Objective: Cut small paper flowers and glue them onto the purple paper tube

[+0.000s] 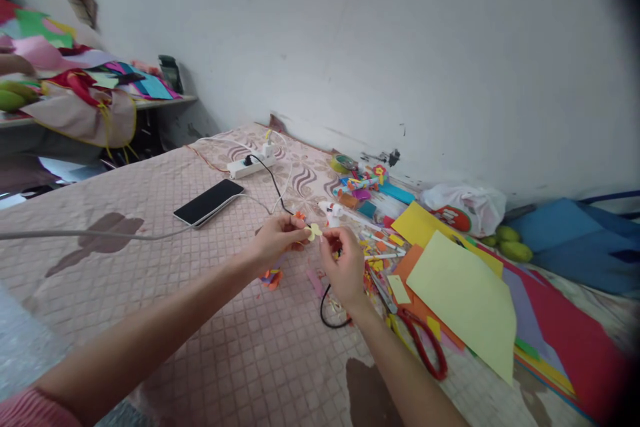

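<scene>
A small pale yellow flower cutout (314, 233) is held up between my two hands above the table. My left hand (281, 237) pinches its left side between thumb and fingers. My right hand (345, 259) is closed at its right edge, thumb and forefinger together. Just behind the left fingers shows a bit of orange (300, 215), partly hidden. Below the hands lies an orange and purple craft piece (271, 278). A white glue gun (331, 212) is right behind the right hand, its black cord (273, 177) running to the power strip (251, 167).
Paper scraps, red-handled scissors (425, 343) and stacked coloured sheets (465, 300) lie at right. A phone (209, 202) with a cable lies left. Further right are a plastic bag (475, 207) and green fruit (515, 251). Another person's hand (15, 67) shows far left by a cluttered table.
</scene>
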{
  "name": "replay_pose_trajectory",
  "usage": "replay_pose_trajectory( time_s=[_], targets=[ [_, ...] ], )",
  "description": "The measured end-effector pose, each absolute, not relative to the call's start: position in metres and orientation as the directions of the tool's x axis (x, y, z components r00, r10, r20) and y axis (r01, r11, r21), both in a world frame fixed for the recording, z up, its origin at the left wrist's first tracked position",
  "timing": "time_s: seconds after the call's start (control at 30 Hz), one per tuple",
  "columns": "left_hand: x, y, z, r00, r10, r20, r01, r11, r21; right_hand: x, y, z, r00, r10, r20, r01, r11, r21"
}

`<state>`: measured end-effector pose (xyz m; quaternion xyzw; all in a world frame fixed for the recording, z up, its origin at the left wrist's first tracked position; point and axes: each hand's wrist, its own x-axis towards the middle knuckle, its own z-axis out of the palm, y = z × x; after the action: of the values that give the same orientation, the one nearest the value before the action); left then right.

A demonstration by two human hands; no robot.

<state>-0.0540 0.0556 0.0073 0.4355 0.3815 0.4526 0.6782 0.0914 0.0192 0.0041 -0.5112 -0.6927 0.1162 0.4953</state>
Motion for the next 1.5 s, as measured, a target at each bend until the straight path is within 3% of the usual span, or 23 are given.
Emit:
replay_pose_trajectory(
  time_s=[0.4, 0.57, 0.73, 0.8, 0.87, 0.97, 1.03, 1.13, 1.5],
  targets=[
    [-0.056, 0.049, 0.006, 0.293, 0.946, -0.140, -0.249, 0.217, 0.944, 0.102, 0.018, 0.010, -0.039, 0.905, 0.424, 0.493, 0.386, -0.780],
    [-0.054, 0.047, 0.007, 0.307, 0.942, -0.135, -0.280, 0.225, 0.933, 0.097, 0.015, 0.009, -0.032, 0.896, 0.444, 0.501, 0.398, -0.768],
    [-0.056, 0.044, 0.004, 0.340, 0.927, -0.161, -0.194, 0.236, 0.952, 0.101, 0.018, 0.012, -0.086, 0.887, 0.453, 0.523, 0.427, -0.738],
    [-0.058, 0.042, 0.005, 0.320, 0.943, -0.089, -0.081, 0.121, 0.989, 0.105, 0.020, 0.017, -0.158, 0.884, 0.440, 0.547, 0.449, -0.707],
    [-0.060, 0.041, 0.008, 0.257, 0.962, 0.091, 0.098, -0.120, 0.988, 0.109, 0.022, 0.024, -0.257, 0.865, 0.430, 0.587, 0.493, -0.642],
    [-0.063, 0.039, 0.018, 0.242, 0.894, 0.378, 0.387, -0.446, 0.807, 0.113, 0.024, 0.033, -0.405, 0.814, 0.415, 0.643, 0.577, -0.504],
    [-0.065, 0.039, 0.024, 0.333, 0.828, 0.451, 0.495, -0.561, 0.663, 0.113, 0.025, 0.037, -0.467, 0.788, 0.401, 0.660, 0.613, -0.434],
    [-0.066, 0.040, 0.030, 0.430, 0.777, 0.459, 0.549, -0.629, 0.551, 0.112, 0.026, 0.039, -0.493, 0.772, 0.400, 0.671, 0.631, -0.390],
    [-0.068, 0.044, 0.026, 0.482, 0.756, 0.442, 0.559, -0.654, 0.509, 0.110, 0.031, 0.040, -0.514, 0.763, 0.392, 0.667, 0.643, -0.377]
  ],
)
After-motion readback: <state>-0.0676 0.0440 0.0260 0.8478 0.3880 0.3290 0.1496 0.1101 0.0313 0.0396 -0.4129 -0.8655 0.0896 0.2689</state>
